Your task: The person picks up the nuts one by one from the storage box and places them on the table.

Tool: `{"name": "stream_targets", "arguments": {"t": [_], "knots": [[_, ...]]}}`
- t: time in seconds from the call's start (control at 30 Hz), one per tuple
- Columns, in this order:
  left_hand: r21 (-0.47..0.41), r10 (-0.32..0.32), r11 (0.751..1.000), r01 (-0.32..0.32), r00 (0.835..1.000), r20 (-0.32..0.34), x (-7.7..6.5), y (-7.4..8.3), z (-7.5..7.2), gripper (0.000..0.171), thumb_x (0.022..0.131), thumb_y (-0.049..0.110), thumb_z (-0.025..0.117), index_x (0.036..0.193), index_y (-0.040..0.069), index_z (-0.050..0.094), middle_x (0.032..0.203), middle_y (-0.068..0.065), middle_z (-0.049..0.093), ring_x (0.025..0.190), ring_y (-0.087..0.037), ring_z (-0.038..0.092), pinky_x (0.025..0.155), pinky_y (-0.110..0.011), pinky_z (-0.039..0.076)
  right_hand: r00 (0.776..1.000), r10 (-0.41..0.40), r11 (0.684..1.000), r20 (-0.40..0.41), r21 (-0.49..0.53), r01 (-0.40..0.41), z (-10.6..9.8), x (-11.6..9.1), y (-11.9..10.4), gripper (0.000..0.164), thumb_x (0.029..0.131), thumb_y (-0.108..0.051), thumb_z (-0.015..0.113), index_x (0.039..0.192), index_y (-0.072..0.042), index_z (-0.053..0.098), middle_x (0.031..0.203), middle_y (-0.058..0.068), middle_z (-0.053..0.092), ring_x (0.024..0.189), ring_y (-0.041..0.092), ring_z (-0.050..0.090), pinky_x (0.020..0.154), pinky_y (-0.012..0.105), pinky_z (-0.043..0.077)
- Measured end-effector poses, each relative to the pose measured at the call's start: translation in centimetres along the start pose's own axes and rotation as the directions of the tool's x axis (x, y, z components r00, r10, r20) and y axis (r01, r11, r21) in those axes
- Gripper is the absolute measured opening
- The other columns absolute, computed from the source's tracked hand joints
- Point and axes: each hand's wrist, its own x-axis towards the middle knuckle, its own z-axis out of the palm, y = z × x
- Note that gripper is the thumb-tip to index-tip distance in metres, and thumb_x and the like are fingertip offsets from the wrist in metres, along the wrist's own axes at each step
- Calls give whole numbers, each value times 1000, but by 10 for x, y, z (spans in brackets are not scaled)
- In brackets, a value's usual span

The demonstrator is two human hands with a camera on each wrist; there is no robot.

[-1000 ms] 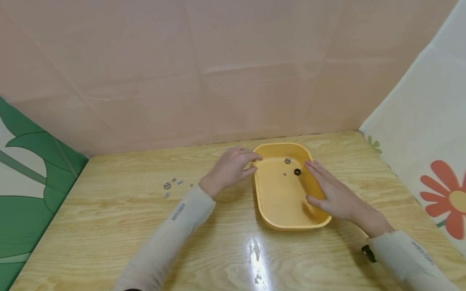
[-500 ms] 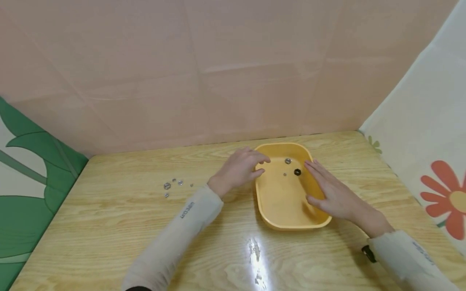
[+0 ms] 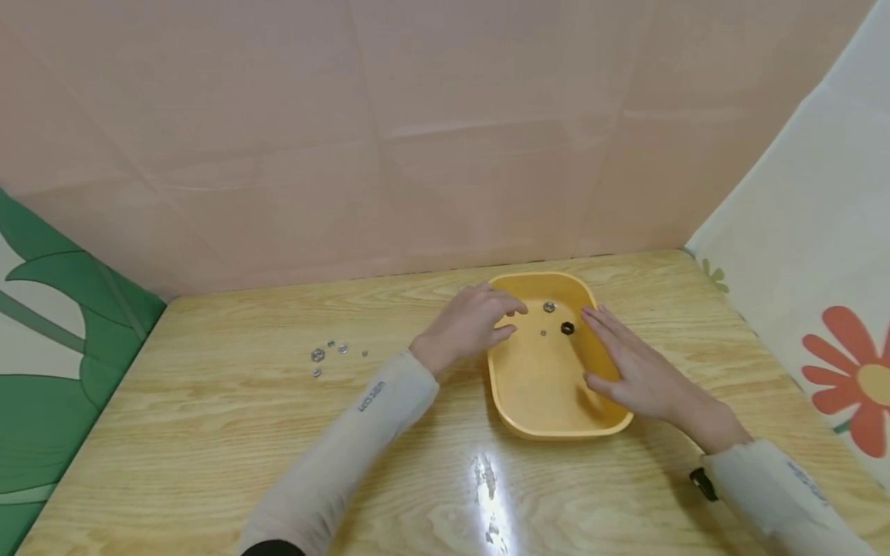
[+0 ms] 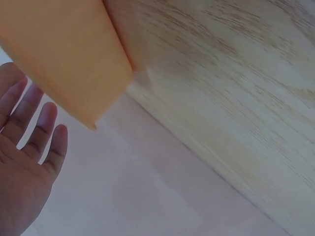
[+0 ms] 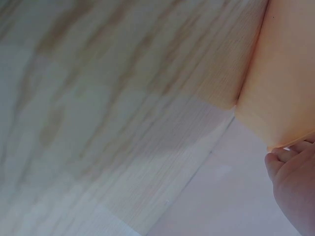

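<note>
A yellow tray point(image 3: 556, 433) stands on the wooden table. Inside it lie a silver nut point(image 3: 549, 307), a black nut point(image 3: 567, 328) and a tiny silver nut point(image 3: 543, 333). My left hand point(image 3: 473, 320) hovers over the tray's left rim, fingers loosely bent and thumb apart from them; in the left wrist view its spread fingers point(image 4: 37, 135) show nothing between them. My right hand point(image 3: 636, 371) rests at the right rim with straight fingers, its thumb reaching over the inside. The right wrist view has the fingers point(image 5: 276, 164) right at the rim.
To the left on the table point(image 3: 208, 432) lie several more nuts, among them a larger silver nut point(image 3: 317, 355) and a tiny one point(image 3: 365, 354). A pinkish backdrop point(image 3: 417, 154) rises behind the table. Printed sheets stand left and right.
My left hand has shifted a little to the right, further over the tray. The right hand, the tray and the nuts have stayed put.
</note>
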Motion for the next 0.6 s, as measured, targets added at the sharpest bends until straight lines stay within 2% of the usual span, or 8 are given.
{"name": "stream_targets", "arguments": {"t": [0.07, 0.2, 0.27, 0.43, 0.6], "knots": [[13, 11, 1000, -11, 1000, 0, 2, 1, 1, 36, 95, 25, 67, 131, 21, 65, 131, 7, 67, 111, -13, 62, 118, -35, 35, 1000, -2, 1000, 0, 1, 2, 0, 0, 0, 89, 90, -25, 67, 158, -3, 15, 165, 21, 15, 152, 42, 11, 115, 67, 22], [34, 22, 999, -22, 1000, 7, 6, 3, 3, 35, 95, 27, 67, 130, 22, 65, 130, 8, 67, 107, -13, 61, 101, -31, 46, 1000, -3, 1000, 1, -2, 3, 0, 0, 0, 89, 90, -25, 67, 158, -2, 15, 165, 20, 15, 152, 42, 11, 115, 66, 22], [31, 15, 999, -15, 1000, 16, 8, 5, 4, 36, 96, 27, 66, 131, 22, 64, 131, 8, 67, 109, -13, 60, 98, -31, 47, 1000, -2, 1000, 3, -4, 2, 0, 0, 0, 89, 90, -25, 67, 158, -3, 15, 165, 20, 15, 153, 42, 10, 115, 66, 22], [22, 1, 1000, -2, 999, 34, 11, 9, 6, 35, 96, 27, 66, 131, 24, 64, 133, 8, 66, 113, -13, 58, 104, -33, 44, 1000, 5, 1000, 7, -9, -4, 0, 0, 1, 89, 90, -26, 67, 158, -3, 15, 165, 20, 15, 153, 42, 10, 115, 66, 22], [4, 30, 1000, -30, 999, 39, 16, 11, 10, 34, 95, 25, 67, 129, 21, 66, 127, 7, 69, 106, -13, 59, 94, -28, 46, 1000, 6, 1000, 10, 0, -6, 0, 0, 0, 89, 89, -25, 68, 158, -2, 16, 165, 21, 15, 152, 42, 11, 114, 67, 22]]}}
